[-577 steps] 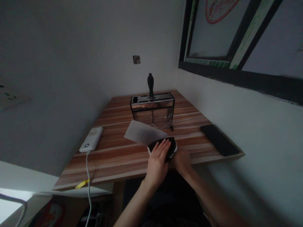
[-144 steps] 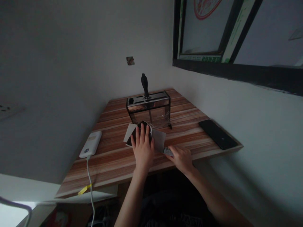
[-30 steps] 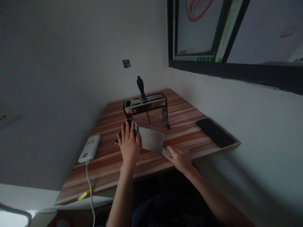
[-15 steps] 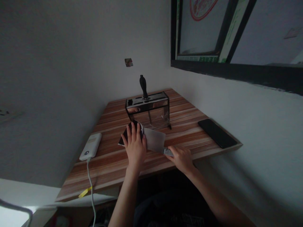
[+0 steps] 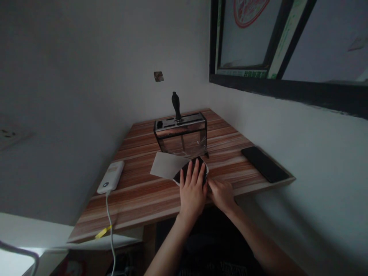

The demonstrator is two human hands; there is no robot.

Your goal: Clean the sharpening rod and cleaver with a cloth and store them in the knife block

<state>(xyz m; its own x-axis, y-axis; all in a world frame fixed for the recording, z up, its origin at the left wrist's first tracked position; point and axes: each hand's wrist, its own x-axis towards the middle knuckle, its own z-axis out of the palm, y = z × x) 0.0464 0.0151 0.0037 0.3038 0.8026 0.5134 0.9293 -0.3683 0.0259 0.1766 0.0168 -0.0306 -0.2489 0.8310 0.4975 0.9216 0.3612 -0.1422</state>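
Note:
A cleaver lies low over the near part of the table, its broad grey blade [image 5: 166,165] pointing left. My right hand [image 5: 222,194] is closed around its handle, which is mostly hidden by the fingers. Over the handle end of the blade, my left hand [image 5: 192,193] presses a black cloth [image 5: 178,176] with a white edge, fingers stretched across it. The two hands are close together. Just beyond the blade stands a knife block [image 5: 184,132] with clear sides and a metal top, a black handle [image 5: 176,105] rising from it.
On the left of the wood-grain table [image 5: 135,199] lies a white power bank [image 5: 111,177] with a white cable [image 5: 109,214] hanging over the front edge. A black phone [image 5: 264,164] rests near the right edge. Walls border the back and sides.
My left hand has slid the cloth rightward along the blade to the handle end, uncovering the blade's left part. My right hand stays about where it was.

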